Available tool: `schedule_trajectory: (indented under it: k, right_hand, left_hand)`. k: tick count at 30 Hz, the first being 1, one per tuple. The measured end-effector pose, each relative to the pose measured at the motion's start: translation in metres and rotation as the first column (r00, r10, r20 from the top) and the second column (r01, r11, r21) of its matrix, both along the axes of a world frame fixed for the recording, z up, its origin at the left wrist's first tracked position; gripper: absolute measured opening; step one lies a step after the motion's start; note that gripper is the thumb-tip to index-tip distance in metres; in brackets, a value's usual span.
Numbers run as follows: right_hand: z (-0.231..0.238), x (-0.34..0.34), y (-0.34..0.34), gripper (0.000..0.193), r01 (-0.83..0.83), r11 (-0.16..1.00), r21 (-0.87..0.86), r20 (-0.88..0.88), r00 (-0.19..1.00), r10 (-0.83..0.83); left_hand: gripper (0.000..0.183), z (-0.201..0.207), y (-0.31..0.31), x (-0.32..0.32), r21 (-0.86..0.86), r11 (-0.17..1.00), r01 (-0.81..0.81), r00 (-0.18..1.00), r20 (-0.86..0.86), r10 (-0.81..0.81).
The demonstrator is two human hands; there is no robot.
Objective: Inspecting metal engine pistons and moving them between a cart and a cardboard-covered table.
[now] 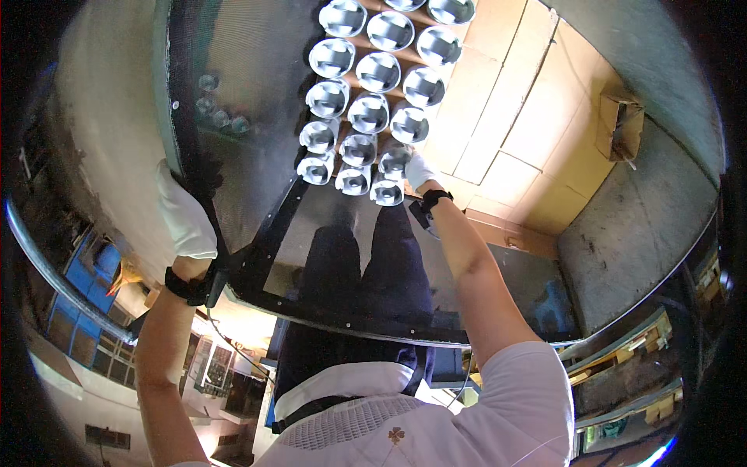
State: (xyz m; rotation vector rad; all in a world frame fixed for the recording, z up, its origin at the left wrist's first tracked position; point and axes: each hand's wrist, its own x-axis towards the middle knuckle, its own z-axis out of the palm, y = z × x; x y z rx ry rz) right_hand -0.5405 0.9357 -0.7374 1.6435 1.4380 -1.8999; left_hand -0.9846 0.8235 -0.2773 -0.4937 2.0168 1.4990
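Grip: the gloved right hand (421,170), at 1 o'clock from the view's centre, meets the 3 o'clock side of the second-nearest cup (394,162) in the right-hand column. Its fingers are mostly hidden; whether they close on the cup cannot be told. The gloved left hand (185,218) is at 9 o'clock; no object shows in it, and its closure cannot be determined.

Status: shiny, open-mouthed cups (368,113) stand at 12 o'clock in three close columns that run out of view at the top. The arrangement is judged well advanced; the number remaining cannot be established.

Edges: a dark glossy panel (253,93) borders the columns toward 11 o'clock. A curved black rim (311,313) limits travel from 7 to 5 o'clock. Lateral room for the right hand extends toward 2 o'clock over flat cardboard (537,132), bounded by a small open carton (634,128) and a grey wall (661,194).
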Motion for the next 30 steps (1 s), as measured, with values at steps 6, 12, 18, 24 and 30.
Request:
schedule_trajectory:
  k: [6,12,18,24,30]
  right_hand:
    - [0.091,-0.107,-0.058,0.031,-0.541,0.839,0.054,0.129,0.837,0.531]
    - [0.139,-0.117,-0.023,0.032,-0.585,0.809,0.065,0.255,0.793,0.553]
    - [0.150,-0.100,-0.024,0.048,-0.438,0.890,-0.128,0.112,0.885,0.452]
    - [0.208,-0.092,-0.032,0.054,-0.598,0.713,-0.365,0.230,0.684,0.692]
    - [0.255,-0.092,-0.044,0.046,-0.681,0.582,-0.444,0.054,0.628,0.776]
  left_hand:
    - [0.049,0.029,-0.040,-0.010,-0.240,0.970,0.021,0.998,-0.048,-0.033]
    - [0.048,0.022,-0.036,-0.008,-0.278,0.958,0.070,0.988,-0.115,-0.105]
    - [0.048,0.019,-0.040,-0.011,-0.339,0.930,0.143,0.962,-0.175,-0.211]
    - [0.048,0.025,-0.022,-0.003,-0.271,0.961,0.049,0.989,-0.120,-0.084]
    - [0.064,0.022,-0.042,-0.008,-0.637,0.722,0.271,0.806,-0.260,-0.532]
